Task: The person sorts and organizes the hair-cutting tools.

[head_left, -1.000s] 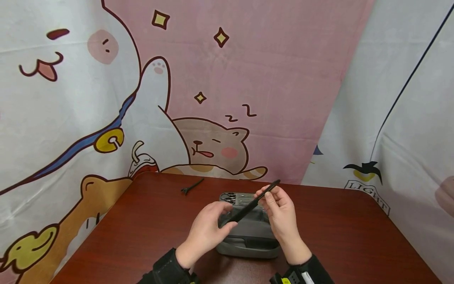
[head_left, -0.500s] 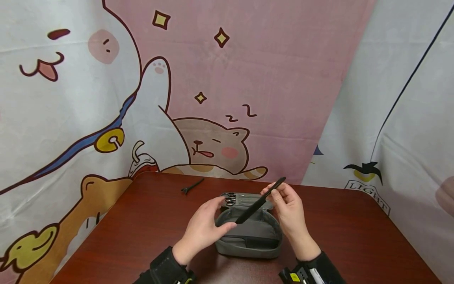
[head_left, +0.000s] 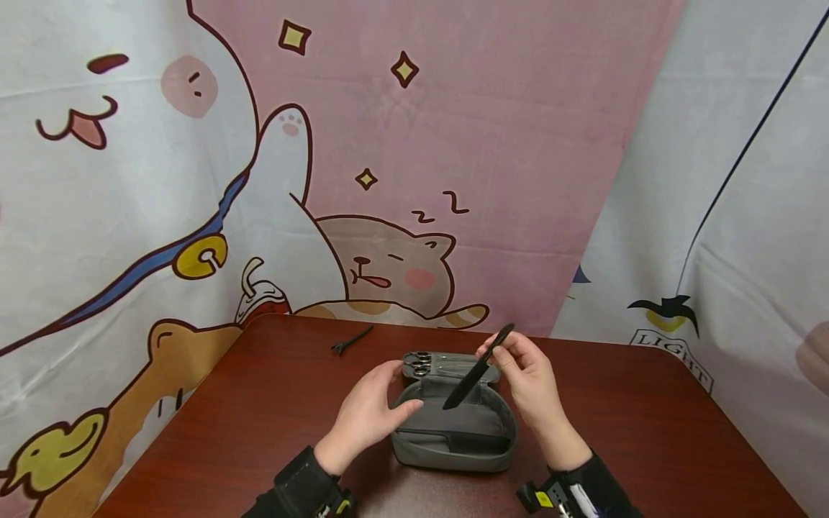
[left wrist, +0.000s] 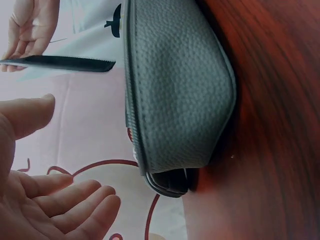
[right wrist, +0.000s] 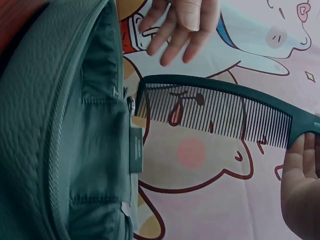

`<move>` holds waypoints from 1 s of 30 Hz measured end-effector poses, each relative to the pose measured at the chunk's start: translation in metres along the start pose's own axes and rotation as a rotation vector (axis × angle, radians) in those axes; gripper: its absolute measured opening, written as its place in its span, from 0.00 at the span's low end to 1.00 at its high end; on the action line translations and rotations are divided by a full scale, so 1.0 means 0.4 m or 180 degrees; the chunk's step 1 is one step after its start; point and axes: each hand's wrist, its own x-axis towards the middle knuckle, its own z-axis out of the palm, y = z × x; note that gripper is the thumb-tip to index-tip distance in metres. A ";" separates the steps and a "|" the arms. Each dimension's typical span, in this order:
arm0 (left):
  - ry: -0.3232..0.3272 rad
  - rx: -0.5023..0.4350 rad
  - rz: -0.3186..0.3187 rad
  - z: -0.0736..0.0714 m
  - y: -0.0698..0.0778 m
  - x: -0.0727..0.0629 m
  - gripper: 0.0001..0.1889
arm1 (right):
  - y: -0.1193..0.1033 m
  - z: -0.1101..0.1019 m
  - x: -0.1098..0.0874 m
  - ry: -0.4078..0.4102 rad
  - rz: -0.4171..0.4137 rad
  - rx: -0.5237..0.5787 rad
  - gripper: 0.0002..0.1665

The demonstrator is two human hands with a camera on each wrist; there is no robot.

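Observation:
A black comb (right wrist: 215,92) with fine teeth is pinched by its handle in my right hand (head_left: 527,370), slanting down over an unzipped grey-green case (head_left: 453,460). The comb's free end hangs above the case's inside. My left hand (head_left: 369,410) is beside the case's left rim, fingers spread and thumb pointing toward the comb, with nothing in its grasp. In the left wrist view the case's pebbled side (left wrist: 180,90) shows close up. The case's lid lies folded back and carries scissors (head_left: 421,363) at its left. A long dark item (head_left: 473,440) lies along the near inside wall.
On the reddish-brown table (head_left: 259,417), a small dark clip-like object (head_left: 350,340) lies at the back, left of the case. Behind the table's far edge hangs a cartoon-printed cloth (head_left: 505,180).
The left hand has come off the comb's lower end and drawn slightly left. The right hand has shifted a little right with the comb, which now hangs steeper.

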 end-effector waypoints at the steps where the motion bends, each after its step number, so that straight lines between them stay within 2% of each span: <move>1: -0.0013 0.0028 -0.0022 0.002 -0.004 0.001 0.35 | -0.001 -0.002 0.002 -0.0056 -0.0015 -0.0071 0.08; 10: -0.0143 0.0084 -0.0133 0.012 -0.034 0.009 0.33 | -0.008 -0.015 0.021 -0.0554 -0.0231 -0.0437 0.07; 19: -0.0348 -0.0048 -0.0233 0.015 -0.057 0.016 0.33 | -0.005 -0.012 0.029 -0.0862 -0.0102 -0.0855 0.07; 25: -0.0356 -0.0121 -0.0251 0.012 -0.058 0.014 0.28 | -0.009 -0.005 0.030 -0.1109 0.0054 -0.0991 0.07; 30: -0.0347 -0.0198 -0.0270 0.015 -0.064 0.013 0.24 | -0.002 0.002 0.034 -0.1417 -0.0057 -0.0966 0.07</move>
